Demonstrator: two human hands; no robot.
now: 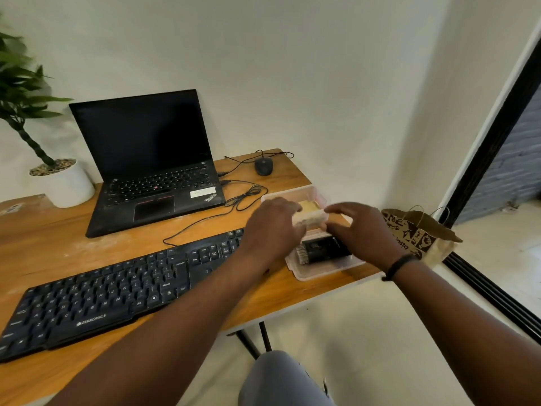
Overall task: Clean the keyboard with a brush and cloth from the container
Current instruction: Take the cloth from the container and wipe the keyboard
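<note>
A black keyboard point(102, 297) lies along the front of the wooden desk point(52, 241). To its right stands a translucent plastic container point(316, 193) with a yellow cloth point(307, 205) inside. My left hand point(272, 227) and my right hand point(360, 230) grip the container's near end from either side, fingers curled on the plastic. Just in front of them a black brush point(325, 249) with pale bristles lies in a shallow translucent tray point(322, 273). Whether the tray is the container's lid I cannot tell.
An open black laptop point(152, 171) stands behind the keyboard, with cables looping beside it. A black mouse point(264, 166) sits at the back right and a potted plant point(68, 186) at the back left. A brown paper bag point(415, 232) hangs off the desk's right end.
</note>
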